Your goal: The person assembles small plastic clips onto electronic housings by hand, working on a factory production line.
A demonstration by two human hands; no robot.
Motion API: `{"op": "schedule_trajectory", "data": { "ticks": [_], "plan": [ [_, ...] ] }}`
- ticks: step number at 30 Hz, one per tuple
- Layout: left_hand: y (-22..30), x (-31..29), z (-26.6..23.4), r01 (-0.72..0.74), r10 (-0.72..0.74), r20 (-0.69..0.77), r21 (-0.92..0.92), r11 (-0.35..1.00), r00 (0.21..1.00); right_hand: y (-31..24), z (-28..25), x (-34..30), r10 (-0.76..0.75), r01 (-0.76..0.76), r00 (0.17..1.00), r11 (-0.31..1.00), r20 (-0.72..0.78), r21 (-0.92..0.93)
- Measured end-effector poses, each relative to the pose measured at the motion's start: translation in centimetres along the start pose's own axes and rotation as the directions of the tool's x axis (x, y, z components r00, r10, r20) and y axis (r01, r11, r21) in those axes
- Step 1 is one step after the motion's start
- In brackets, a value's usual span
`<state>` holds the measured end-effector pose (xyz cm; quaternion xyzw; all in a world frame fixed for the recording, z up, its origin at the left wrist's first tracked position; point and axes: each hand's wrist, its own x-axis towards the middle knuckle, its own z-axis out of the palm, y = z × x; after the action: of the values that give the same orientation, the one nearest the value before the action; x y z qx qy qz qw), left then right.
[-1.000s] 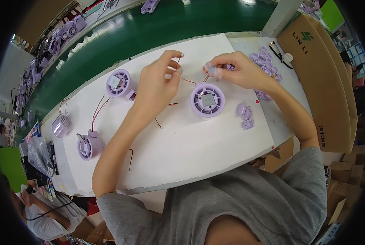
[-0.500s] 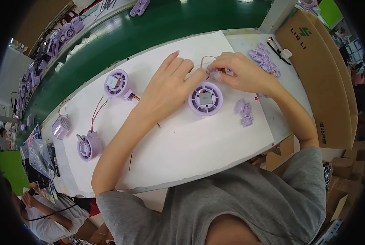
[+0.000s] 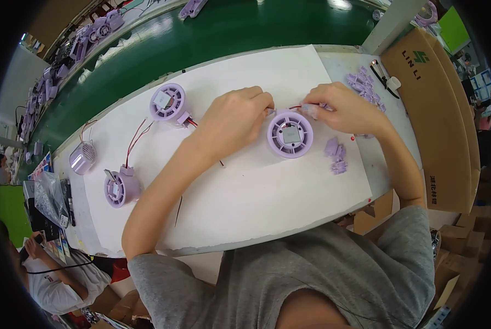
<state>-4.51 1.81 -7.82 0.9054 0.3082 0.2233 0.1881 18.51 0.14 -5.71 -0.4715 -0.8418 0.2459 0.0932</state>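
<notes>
Evidently, the purple fan housing (image 3: 290, 135) sits on the white sheet (image 3: 256, 200); at its ten o'clock the left hand (image 3: 235, 116) curls, its grip hidden from me; at one o'clock the right hand (image 3: 341, 108) pinches a red wire (image 3: 295, 107). I'd keep that wire unstrained.

Smooth lilac plastic forms the round housing (image 3: 290, 135) I view remotely over matt white paper (image 3: 267, 192); a green surface (image 3: 267, 30) gleams glossy past the far edge of the counter (image 3: 339, 59), a crinkled clear-plastic bag (image 3: 49, 198) near its left edge, a matt cardboard box (image 3: 431, 131) along its right.
</notes>
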Motion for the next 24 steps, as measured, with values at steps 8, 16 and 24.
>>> {"op": "schedule_trajectory", "data": {
  "ticks": [8,16,24],
  "plan": [
    [0.6,-0.3,1.0,-0.051,0.06,-0.146,0.064,0.997,0.987,0.0,-3.4,3.3,-0.088,0.103,0.995,0.802,-0.053,0.588],
    [-0.3,-0.2,1.4,-0.111,0.184,-0.283,0.255,0.961,0.941,-0.7,2.0,5.3,0.044,-0.014,0.999,0.732,-0.027,0.681],
    [-0.7,0.1,0.9,-0.14,0.242,-0.334,0.301,0.943,0.911,-0.7,3.9,4.2,0.186,-0.004,0.976,0.541,-0.115,0.841]
  ]
}}
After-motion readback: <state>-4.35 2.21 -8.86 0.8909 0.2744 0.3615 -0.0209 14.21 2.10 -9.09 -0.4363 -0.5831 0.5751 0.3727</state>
